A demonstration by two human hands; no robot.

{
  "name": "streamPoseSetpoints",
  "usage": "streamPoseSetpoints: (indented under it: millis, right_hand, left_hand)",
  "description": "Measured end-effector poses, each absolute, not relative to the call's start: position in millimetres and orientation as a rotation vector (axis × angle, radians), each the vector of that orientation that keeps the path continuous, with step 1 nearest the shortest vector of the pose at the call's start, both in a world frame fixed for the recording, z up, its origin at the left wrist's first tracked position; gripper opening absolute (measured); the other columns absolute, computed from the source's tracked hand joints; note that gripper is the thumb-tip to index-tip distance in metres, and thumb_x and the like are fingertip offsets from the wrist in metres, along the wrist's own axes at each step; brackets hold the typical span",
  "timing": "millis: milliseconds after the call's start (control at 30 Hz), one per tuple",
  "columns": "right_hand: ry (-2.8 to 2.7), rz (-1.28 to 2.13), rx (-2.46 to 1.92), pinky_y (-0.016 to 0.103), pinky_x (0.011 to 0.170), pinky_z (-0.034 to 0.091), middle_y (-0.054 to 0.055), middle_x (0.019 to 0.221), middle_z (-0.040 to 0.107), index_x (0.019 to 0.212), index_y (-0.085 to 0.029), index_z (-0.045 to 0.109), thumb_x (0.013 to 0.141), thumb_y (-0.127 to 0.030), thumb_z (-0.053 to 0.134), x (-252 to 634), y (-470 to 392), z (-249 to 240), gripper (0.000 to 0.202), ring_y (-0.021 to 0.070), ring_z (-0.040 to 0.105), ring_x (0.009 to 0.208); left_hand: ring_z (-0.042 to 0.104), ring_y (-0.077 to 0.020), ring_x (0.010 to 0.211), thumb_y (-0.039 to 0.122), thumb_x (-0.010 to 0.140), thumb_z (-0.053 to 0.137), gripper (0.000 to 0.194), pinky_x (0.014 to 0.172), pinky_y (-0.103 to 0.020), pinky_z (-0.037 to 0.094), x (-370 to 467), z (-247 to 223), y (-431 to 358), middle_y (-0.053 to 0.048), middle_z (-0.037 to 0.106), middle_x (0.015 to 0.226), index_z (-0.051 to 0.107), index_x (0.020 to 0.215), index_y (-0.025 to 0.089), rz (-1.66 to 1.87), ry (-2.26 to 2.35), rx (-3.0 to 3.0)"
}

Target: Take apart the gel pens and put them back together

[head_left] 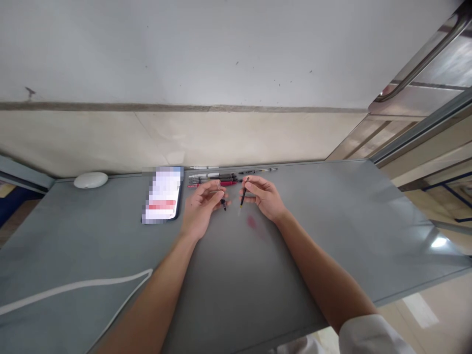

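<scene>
My left hand (201, 206) is closed, with thumb and fingers pinching a small clear-and-black pen part (223, 204). Its dark end points down, and the fingers cover most of the rest. Opposite it, my right hand (266, 197) holds a thin black pen refill (243, 194) between thumb and fingertips. The refill is tilted nearly upright, with a yellowish lower end just above the table. Behind my hands lie several pens, among them a red pen (231, 183), a white pen (202, 175) and a clear pen with dark parts (260, 171).
A phone (162, 196) with its screen lit lies left of my left hand. Further left is a white oval object (90, 180). A white cable (84, 284) crosses the grey table (236, 290) at the left. A wall (221, 137) stands behind the table.
</scene>
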State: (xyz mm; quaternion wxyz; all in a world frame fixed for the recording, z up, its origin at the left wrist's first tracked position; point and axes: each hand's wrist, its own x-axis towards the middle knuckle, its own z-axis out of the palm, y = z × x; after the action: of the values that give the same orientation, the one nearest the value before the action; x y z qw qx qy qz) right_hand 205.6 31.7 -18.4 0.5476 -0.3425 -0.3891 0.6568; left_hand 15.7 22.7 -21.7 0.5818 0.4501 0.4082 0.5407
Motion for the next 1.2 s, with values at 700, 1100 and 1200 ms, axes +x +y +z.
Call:
streamPoseSetpoints:
  millis: [700,1100,1200]
  right_hand:
    - [-0.831,1.457,-0.898,0.033,0.068,0.06,0.001,0.094,0.065,0.093,-0.025,0.07,0.07,-0.038,0.076,203.1,32.0,-18.5,0.027,0.0139,0.063,0.077]
    - [-0.86,1.464,-0.867,0.033,0.068,0.059,0.0,0.092,0.066,0.09,-0.025,0.07,0.07,-0.037,0.076,202.3,29.3,-18.6,0.024,0.0136,0.064,0.074]
    - [-0.842,1.427,-0.882,0.032,0.066,0.058,0.0,0.093,0.067,0.089,-0.025,0.07,0.069,-0.038,0.077,201.7,29.1,-18.3,0.025,0.0135,0.063,0.074]
  left_hand:
    - [0.067,-0.0152,0.083,0.012,0.08,0.07,0.025,0.083,-0.044,0.06,10.3,-16.2,23.0,-0.002,0.069,0.094,0.067,0.103,0.019,1.159,0.75,0.57]
    - [0.067,-0.0147,0.083,0.016,0.077,0.074,0.027,0.083,-0.042,0.059,10.7,-16.3,21.7,-0.001,0.068,0.094,0.067,0.103,0.02,1.159,0.749,0.647]
    - [0.067,-0.0159,0.085,0.018,0.078,0.074,0.029,0.084,-0.043,0.059,11.5,-15.4,19.4,-0.002,0.068,0.096,0.066,0.105,0.021,1.164,0.755,0.716]
